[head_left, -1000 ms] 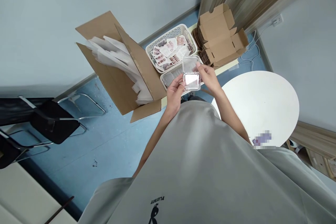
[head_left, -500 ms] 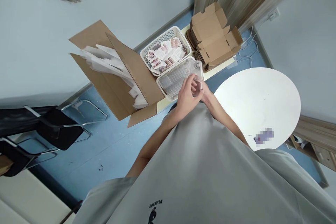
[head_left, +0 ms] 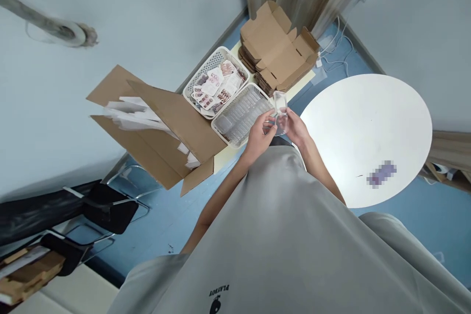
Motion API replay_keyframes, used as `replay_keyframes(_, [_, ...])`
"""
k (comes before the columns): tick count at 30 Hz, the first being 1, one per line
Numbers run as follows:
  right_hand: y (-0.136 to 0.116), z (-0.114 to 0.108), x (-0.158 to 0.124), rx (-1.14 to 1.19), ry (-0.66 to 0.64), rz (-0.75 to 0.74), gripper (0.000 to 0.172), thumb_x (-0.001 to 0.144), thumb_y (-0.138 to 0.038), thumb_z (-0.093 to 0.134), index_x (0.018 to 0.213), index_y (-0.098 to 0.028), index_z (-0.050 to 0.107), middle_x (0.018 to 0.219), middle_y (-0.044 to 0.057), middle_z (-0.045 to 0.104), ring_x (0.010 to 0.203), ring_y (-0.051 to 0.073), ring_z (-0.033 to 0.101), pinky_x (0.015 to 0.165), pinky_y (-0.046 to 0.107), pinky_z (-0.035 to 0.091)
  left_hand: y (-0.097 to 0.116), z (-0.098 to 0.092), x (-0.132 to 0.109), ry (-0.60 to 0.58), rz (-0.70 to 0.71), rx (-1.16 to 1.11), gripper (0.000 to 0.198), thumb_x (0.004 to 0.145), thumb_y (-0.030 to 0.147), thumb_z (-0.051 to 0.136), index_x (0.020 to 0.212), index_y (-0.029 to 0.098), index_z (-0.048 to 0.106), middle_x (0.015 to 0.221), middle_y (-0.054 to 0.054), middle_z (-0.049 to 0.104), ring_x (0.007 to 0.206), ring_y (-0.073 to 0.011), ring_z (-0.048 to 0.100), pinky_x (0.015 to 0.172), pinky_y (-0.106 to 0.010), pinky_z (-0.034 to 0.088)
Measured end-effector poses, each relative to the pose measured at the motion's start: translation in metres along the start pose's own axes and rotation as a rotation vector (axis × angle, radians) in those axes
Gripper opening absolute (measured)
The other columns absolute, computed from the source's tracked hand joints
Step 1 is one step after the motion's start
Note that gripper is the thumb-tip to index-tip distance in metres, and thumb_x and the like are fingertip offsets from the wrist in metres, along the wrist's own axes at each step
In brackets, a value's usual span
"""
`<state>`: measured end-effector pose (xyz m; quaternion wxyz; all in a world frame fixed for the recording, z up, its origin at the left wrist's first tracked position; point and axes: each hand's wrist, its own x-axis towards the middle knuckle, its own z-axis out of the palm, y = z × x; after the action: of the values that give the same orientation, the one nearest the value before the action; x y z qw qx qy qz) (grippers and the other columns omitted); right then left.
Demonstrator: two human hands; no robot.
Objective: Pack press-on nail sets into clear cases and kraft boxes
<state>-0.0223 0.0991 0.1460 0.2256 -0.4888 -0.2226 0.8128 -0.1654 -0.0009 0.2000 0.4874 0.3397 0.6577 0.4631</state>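
Note:
A clear plastic box with its hinged lid raised is held between my hands, just above my lap. My right hand grips its right side, thumb and fingers pinched on the edge. From the other side, my left hand has its curled fingers at the box's left edge. Whether anything lies inside the box is hard to make out. Close beyond my left hand stands a white basket filled with rows of similar clear boxes. Behind that, another white basket holds printed cards of press-on nails.
Flattened brown cardboard boxes are stacked right of the baskets. An open carton with white sheets stands at left. A round white table bears a blurred purple item. Black chairs stand far left.
My hands have moved apart, the right one coming out from behind the left to the box's right side. The view has turned slightly, shifting the surroundings.

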Motion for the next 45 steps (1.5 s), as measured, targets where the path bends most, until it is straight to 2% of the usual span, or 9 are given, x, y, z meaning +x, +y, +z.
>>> replay_keyframes(4, [0.015,-0.067,-0.006,0.01,0.285,-0.16,0.034,0.099,-0.058,0.076,0.11,-0.027,0.069,0.09,-0.002,0.076,0.078,0.013,0.073,0.072,0.023,0.061,-0.005,0.004,0.007,-0.084,-0.059,0.021,0.05,0.101,0.032,0.07,0.149,0.023,0.064,0.138,-0.013,0.074,0.109,-0.0211,0.074,0.096,-0.036,0.061])
replay_keyframes(10, [0.054,-0.151,-0.017,0.048,0.686,-0.128,0.018,0.101,-0.04,0.067,0.11,-0.025,0.071,0.099,0.001,0.077,0.081,0.01,0.074,0.077,0.019,0.059,0.002,0.007,0.017,-0.159,-0.096,0.047,0.046,0.1,0.033,0.069,0.145,0.023,0.066,0.138,-0.013,0.076,0.115,-0.0229,0.075,0.098,-0.037,0.061])
replay_keyframes(17, [0.081,-0.186,-0.022,-0.025,0.919,-0.018,0.013,0.099,-0.03,0.057,0.101,-0.022,0.068,0.093,0.003,0.076,0.078,0.012,0.072,0.078,0.023,0.06,0.001,0.019,0.028,-0.263,-0.109,0.041,0.048,0.097,0.035,0.071,0.143,0.023,0.067,0.137,-0.013,0.076,0.114,-0.0237,0.076,0.101,-0.041,0.062])
replay_keyframes(23, [0.074,-0.195,-0.032,-0.288,0.999,-0.017,0.016,0.09,-0.035,0.065,0.097,-0.021,0.068,0.112,0.011,0.079,0.111,0.025,0.073,0.102,0.038,0.06,-0.003,0.019,0.027,-0.253,-0.099,0.007,0.049,0.097,0.041,0.072,0.143,0.024,0.067,0.137,-0.012,0.076,0.114,-0.0235,0.076,0.103,-0.041,0.062])
replay_keyframes(27, [0.047,-0.172,-0.024,-0.544,0.873,-0.15,0.023,0.09,-0.039,0.068,0.106,-0.022,0.071,0.123,0.013,0.079,0.118,0.026,0.071,0.113,0.042,0.055,-0.009,0.005,0.025,-0.134,-0.106,-0.052,0.047,0.096,0.04,0.073,0.14,0.023,0.069,0.134,-0.012,0.077,0.111,-0.0222,0.077,0.102,-0.04,0.062])
replay_keyframes(31, [0.012,-0.111,0.004,-0.864,0.447,-0.374,0.027,0.097,-0.045,0.064,0.112,-0.025,0.075,0.112,0.01,0.082,0.103,0.026,0.074,0.105,0.042,0.059,-0.021,-0.014,0.02,0.037,-0.154,-0.124,0.044,0.095,0.037,0.073,0.136,0.023,0.07,0.13,-0.011,0.078,0.105,-0.0198,0.077,0.098,-0.038,0.064])
replay_keyframes(35, [-0.017,-0.033,0.037,-1.31,0.028,-0.428,0.034,0.105,-0.038,0.059,0.13,-0.023,0.075,0.127,0.012,0.079,0.106,0.028,0.074,0.108,0.043,0.059,-0.034,-0.029,0.009,0.195,-0.187,-0.194,0.043,0.094,0.036,0.075,0.135,0.023,0.071,0.131,-0.012,0.079,0.103,-0.0193,0.077,0.095,-0.036,0.064])
replay_keyframes(40, [-0.03,0.034,0.073,-1.844,-0.087,-0.357,0.051,0.105,-0.02,0.055,0.155,-0.018,0.064,0.148,0.023,0.067,0.131,0.042,0.069,0.112,0.057,0.057,-0.042,-0.042,-0.012,0.338,-0.196,-0.24,0.042,0.097,0.033,0.07,0.138,0.024,0.071,0.135,-0.012,0.077,0.107,-0.0198,0.077,0.1,-0.038,0.063])
replay_keyframes(45, [-0.024,0.049,0.102,-2.044,-0.16,-0.27,0.057,0.105,-0.024,0.065,0.162,-0.018,0.058,0.151,0.031,0.062,0.13,0.046,0.071,0.109,0.062,0.056,-0.048,-0.049,-0.029,0.443,-0.209,-0.296,0.044,0.096,0.03,0.07,0.139,0.022,0.071,0.135,-0.012,0.076,0.108,-0.0206,0.077,0.102,-0.041,0.063])
